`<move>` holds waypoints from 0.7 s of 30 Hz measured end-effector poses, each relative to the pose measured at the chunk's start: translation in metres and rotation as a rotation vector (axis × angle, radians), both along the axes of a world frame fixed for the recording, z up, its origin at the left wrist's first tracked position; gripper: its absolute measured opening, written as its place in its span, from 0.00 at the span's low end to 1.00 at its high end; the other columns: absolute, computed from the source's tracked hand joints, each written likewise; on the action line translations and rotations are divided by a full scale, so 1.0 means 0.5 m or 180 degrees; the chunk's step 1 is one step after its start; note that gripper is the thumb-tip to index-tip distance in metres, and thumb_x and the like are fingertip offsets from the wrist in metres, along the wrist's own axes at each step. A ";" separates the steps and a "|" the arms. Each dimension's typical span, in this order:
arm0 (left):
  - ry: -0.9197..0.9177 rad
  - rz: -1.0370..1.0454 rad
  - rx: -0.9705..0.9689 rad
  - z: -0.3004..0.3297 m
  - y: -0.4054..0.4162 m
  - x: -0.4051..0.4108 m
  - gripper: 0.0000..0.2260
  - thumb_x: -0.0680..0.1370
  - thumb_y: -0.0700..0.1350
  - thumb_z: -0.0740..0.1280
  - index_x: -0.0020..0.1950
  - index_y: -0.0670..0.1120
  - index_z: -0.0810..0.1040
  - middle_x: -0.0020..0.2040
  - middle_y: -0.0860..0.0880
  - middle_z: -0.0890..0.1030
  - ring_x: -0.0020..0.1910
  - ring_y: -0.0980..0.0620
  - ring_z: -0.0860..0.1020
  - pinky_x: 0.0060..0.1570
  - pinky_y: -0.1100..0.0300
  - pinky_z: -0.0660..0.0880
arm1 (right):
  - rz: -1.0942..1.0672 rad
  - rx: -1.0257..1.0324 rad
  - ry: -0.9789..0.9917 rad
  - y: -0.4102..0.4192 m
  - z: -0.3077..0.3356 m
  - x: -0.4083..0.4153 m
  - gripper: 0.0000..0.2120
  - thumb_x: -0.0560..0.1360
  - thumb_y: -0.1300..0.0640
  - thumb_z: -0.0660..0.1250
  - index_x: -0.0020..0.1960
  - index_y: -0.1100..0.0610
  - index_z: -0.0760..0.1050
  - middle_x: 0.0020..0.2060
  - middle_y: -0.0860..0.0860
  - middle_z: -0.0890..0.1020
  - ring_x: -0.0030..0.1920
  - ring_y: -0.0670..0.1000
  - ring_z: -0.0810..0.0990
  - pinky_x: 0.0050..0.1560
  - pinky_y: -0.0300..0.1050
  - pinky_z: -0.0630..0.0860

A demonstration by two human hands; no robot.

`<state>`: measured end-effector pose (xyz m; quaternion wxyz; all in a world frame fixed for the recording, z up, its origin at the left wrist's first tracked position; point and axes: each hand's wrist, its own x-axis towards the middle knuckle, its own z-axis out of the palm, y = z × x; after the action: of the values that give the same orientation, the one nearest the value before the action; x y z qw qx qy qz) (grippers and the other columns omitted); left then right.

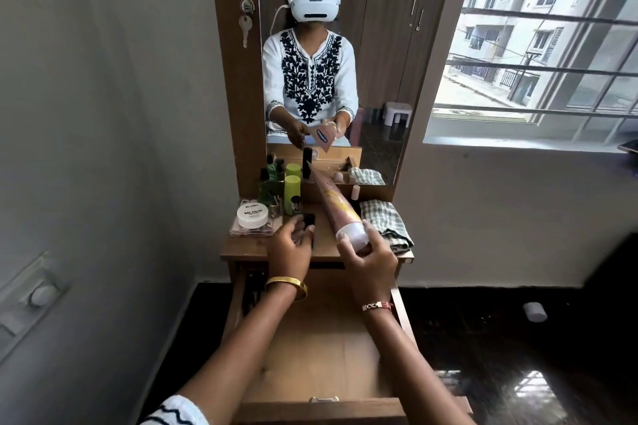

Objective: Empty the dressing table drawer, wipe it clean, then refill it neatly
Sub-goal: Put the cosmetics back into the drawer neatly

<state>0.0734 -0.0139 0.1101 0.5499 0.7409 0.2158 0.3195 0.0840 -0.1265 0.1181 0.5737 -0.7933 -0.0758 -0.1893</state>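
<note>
The wooden drawer (321,348) is pulled out below me, with dark items at its far left corner. My right hand (371,260) grips the white cap end of a long pink tube (333,200), which points away over the dressing table top (324,238). My left hand (288,245) holds a small black item (308,218) above the table top's left half. A checked cloth (385,222) lies folded on the right of the top.
At the back left of the top stand a white nail polish jar (252,216), a green cylinder (292,194), dark bottles (271,190) and a clear tray. The mirror (379,62) rises behind. A window is at right; a white object (535,311) lies on the dark floor.
</note>
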 end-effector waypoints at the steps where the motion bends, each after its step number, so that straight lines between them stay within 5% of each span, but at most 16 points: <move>1: -0.0073 0.0011 -0.0013 0.008 -0.007 -0.007 0.14 0.76 0.39 0.66 0.60 0.38 0.76 0.55 0.41 0.81 0.51 0.51 0.78 0.49 0.65 0.72 | 0.0027 0.0051 -0.0121 0.000 0.000 -0.015 0.28 0.65 0.48 0.69 0.61 0.63 0.77 0.53 0.60 0.82 0.53 0.55 0.81 0.49 0.25 0.65; 4: -0.0234 -0.0067 -0.0383 0.028 -0.021 -0.020 0.13 0.76 0.47 0.65 0.54 0.39 0.80 0.49 0.40 0.83 0.47 0.47 0.80 0.49 0.58 0.77 | 0.0243 0.0136 -0.0430 0.003 -0.008 -0.052 0.33 0.64 0.44 0.65 0.62 0.63 0.75 0.56 0.59 0.81 0.55 0.55 0.81 0.56 0.39 0.75; 7: -0.0260 -0.0278 -0.0699 0.050 -0.027 -0.033 0.13 0.75 0.50 0.66 0.49 0.41 0.81 0.41 0.45 0.81 0.38 0.54 0.77 0.41 0.63 0.75 | 0.0405 0.0111 -0.0571 0.006 -0.019 -0.068 0.32 0.65 0.47 0.66 0.66 0.57 0.69 0.60 0.60 0.78 0.58 0.58 0.80 0.54 0.56 0.79; 9: -0.0272 -0.0368 -0.0774 0.059 -0.025 -0.040 0.09 0.73 0.48 0.69 0.46 0.43 0.80 0.42 0.45 0.81 0.40 0.52 0.77 0.44 0.58 0.75 | 0.0594 -0.0093 -0.0746 0.005 -0.029 -0.074 0.30 0.65 0.50 0.68 0.66 0.53 0.65 0.61 0.57 0.78 0.57 0.57 0.80 0.53 0.52 0.80; 14: -0.0229 -0.0301 -0.0815 0.067 0.002 -0.054 0.10 0.70 0.41 0.73 0.49 0.39 0.79 0.46 0.41 0.82 0.43 0.48 0.78 0.45 0.56 0.75 | 0.0963 -0.0637 -0.0819 -0.007 -0.036 -0.068 0.24 0.69 0.48 0.65 0.61 0.58 0.76 0.52 0.52 0.82 0.51 0.48 0.81 0.53 0.36 0.75; 18: -0.0290 -0.0259 -0.1126 0.060 0.042 -0.069 0.12 0.69 0.38 0.73 0.50 0.44 0.76 0.48 0.43 0.81 0.46 0.46 0.79 0.50 0.52 0.77 | 0.0813 -0.0127 -0.0167 -0.015 -0.006 -0.025 0.10 0.72 0.56 0.68 0.49 0.60 0.81 0.42 0.52 0.83 0.36 0.35 0.79 0.40 0.31 0.74; 21: -0.0290 -0.0235 -0.1255 0.042 0.076 -0.090 0.09 0.69 0.36 0.72 0.42 0.49 0.76 0.43 0.47 0.81 0.39 0.53 0.80 0.47 0.54 0.77 | 0.0604 -0.0510 0.0185 -0.004 0.010 0.025 0.06 0.72 0.63 0.69 0.48 0.62 0.81 0.42 0.57 0.84 0.35 0.39 0.77 0.36 0.25 0.70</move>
<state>0.0281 0.0239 0.1312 0.7049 0.6111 0.2218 0.2838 0.0963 -0.1286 0.1229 0.5258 -0.8310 -0.1487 -0.1044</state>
